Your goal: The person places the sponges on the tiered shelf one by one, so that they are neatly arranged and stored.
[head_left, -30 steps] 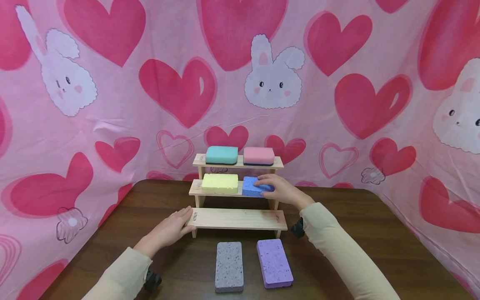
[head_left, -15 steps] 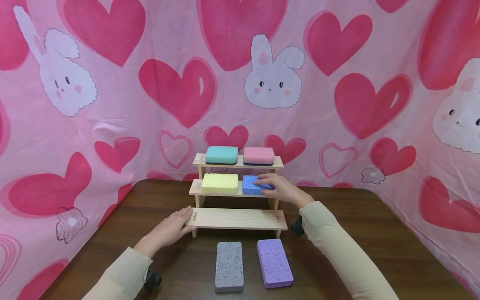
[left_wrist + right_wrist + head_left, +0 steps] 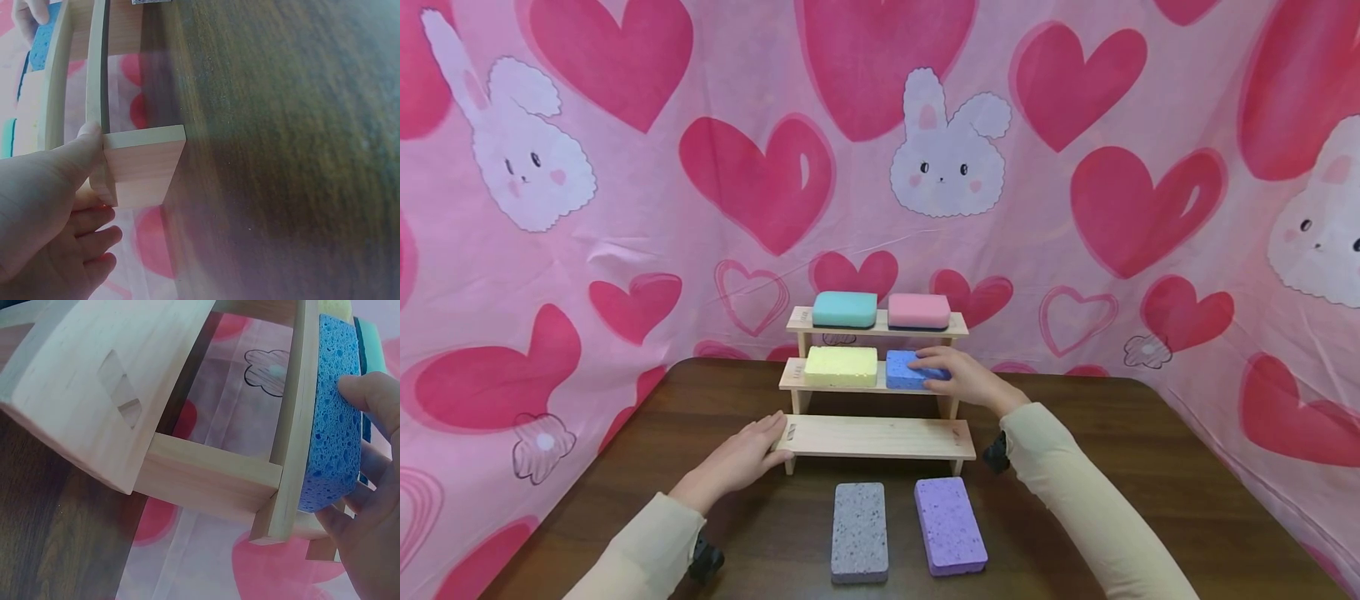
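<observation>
On the middle step of a three-step wooden rack [image 3: 872,435] sits a blue sponge [image 3: 902,369]. My right hand [image 3: 967,379] holds it by its right end; in the right wrist view the thumb presses the porous blue sponge [image 3: 337,425] from the front, while the other fingers lie behind and under its end. A yellow sponge [image 3: 841,367] lies to its left. At the left end of the lowest step, my left hand [image 3: 733,457] grips the board, thumb on its front edge in the left wrist view, other fingers loosely curled behind.
The top step carries a teal sponge [image 3: 845,309] and a pink sponge [image 3: 918,311], both dark underneath. A grey sponge [image 3: 860,532] and a purple sponge [image 3: 950,525] lie on the brown table [image 3: 1075,500] before the rack. Heart-patterned pink cloth [image 3: 857,200] hangs behind.
The blue sponge has shifted slightly back on the middle step and lies straighter, with my right hand still on it. My left hand has stayed at the rack.
</observation>
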A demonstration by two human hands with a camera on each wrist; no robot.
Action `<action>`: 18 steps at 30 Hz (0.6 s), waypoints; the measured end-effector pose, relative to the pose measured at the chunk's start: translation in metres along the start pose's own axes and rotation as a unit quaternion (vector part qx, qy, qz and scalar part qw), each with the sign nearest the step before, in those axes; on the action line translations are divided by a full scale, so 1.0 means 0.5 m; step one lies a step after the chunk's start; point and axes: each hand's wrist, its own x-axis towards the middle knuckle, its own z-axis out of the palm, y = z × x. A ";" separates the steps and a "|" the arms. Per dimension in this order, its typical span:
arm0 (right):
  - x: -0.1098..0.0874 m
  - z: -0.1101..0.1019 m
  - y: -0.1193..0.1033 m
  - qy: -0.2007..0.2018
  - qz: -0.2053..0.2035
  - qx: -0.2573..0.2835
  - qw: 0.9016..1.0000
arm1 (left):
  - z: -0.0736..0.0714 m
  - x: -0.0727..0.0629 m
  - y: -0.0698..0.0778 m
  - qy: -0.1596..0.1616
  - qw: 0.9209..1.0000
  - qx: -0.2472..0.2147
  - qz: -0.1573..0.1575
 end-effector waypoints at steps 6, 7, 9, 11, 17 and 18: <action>0.000 0.002 -0.002 0.004 0.002 0.003 1.000 | 0.001 0.000 0.000 0.001 1.000 0.001 0.006; 0.000 0.002 -0.002 0.004 0.003 0.004 1.000 | 0.001 0.000 -0.001 0.002 1.000 0.002 0.008; 0.000 0.003 -0.003 0.004 0.006 0.007 1.000 | 0.003 0.001 -0.002 0.002 1.000 0.005 0.010; -0.001 0.002 -0.004 0.004 0.006 0.007 1.000 | 0.004 0.002 -0.003 0.003 1.000 0.010 0.012; -0.003 -0.001 -0.007 0.016 -0.014 0.004 1.000 | 0.004 0.002 -0.002 0.005 1.000 0.018 0.016; -0.004 -0.003 -0.009 0.019 -0.018 0.007 1.000 | 0.004 0.002 -0.002 0.005 1.000 0.018 0.015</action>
